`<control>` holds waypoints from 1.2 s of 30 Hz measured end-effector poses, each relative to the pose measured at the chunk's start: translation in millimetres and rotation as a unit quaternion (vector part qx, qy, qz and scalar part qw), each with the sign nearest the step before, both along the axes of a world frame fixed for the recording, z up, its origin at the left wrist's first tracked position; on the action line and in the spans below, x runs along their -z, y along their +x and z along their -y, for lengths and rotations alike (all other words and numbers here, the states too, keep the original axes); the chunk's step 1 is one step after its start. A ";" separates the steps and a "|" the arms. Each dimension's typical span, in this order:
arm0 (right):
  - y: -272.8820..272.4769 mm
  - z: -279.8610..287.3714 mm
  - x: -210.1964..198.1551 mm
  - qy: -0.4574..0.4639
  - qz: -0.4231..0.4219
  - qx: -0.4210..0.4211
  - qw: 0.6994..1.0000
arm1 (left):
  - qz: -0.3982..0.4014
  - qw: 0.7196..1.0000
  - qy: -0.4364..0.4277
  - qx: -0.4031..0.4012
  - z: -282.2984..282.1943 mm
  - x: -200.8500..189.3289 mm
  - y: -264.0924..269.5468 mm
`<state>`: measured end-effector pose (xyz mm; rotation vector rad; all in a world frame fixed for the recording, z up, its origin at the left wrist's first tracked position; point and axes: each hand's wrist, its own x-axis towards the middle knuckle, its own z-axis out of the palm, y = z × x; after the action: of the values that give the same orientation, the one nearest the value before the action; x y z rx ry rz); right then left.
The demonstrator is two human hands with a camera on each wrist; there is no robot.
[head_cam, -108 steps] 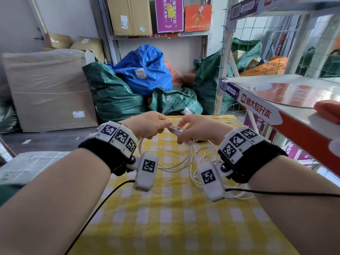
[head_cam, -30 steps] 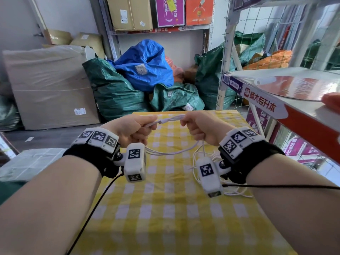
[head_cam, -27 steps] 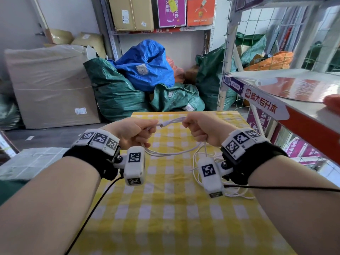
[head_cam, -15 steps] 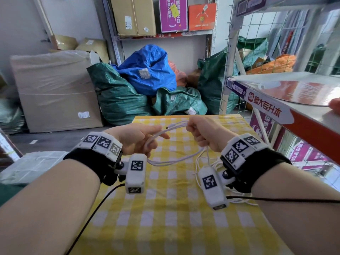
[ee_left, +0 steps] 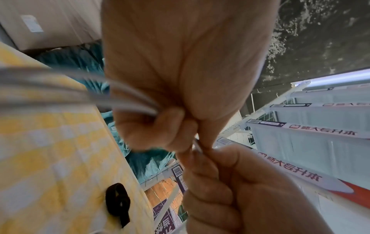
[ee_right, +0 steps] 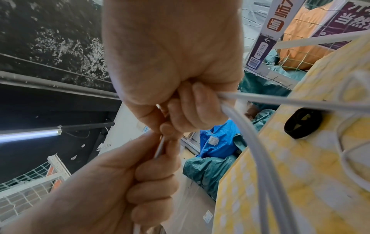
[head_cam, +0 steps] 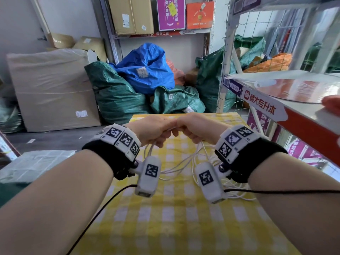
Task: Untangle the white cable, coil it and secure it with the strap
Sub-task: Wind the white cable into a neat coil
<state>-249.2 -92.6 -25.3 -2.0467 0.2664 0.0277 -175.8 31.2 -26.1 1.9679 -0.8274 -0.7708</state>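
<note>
White cable [head_cam: 185, 162] hangs in loops from both my fists above the yellow checked cloth [head_cam: 174, 218], the rest heaped under my right wrist. My left hand [head_cam: 152, 129] clamps several strands; my right hand [head_cam: 196, 127] pinches the same run, knuckles touching. I judge I'm mid-coiling: next I need another loop fed across evenly. Only the wrist views show the black strap [ee_left: 118, 204], lying unused on the cloth.

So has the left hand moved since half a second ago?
Yes. The left hand has closed in toward the right hand until they touch over the yellow checked tablecloth, both gripping the white cable.
</note>
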 end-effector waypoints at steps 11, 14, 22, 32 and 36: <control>-11.4 28.8 3.8 0.293 0.082 0.030 0.952 | -0.109 0.966 -0.207 -0.112 -14.3 -8.4 11.4; -10.2 28.8 5.1 0.303 0.094 0.045 0.947 | -0.131 0.960 -0.212 -0.125 -19.7 -5.1 13.6; -11.0 18.4 -1.0 0.105 0.052 0.009 0.993 | -0.074 0.993 -0.051 -0.075 -32.1 -3.9 11.2; -6.5 1.0 4.1 0.061 0.068 0.001 0.996 | -0.084 0.993 -0.068 -0.049 -15.1 -8.0 0.9; -7.7 11.1 6.5 0.109 0.077 0.027 0.991 | -0.150 0.969 -0.167 -0.106 -19.7 -6.0 10.3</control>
<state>-256.9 -103.7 -31.9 -1.8135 0.2125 -0.1287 -165.5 51.0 -20.1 1.5619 -0.5169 -0.7262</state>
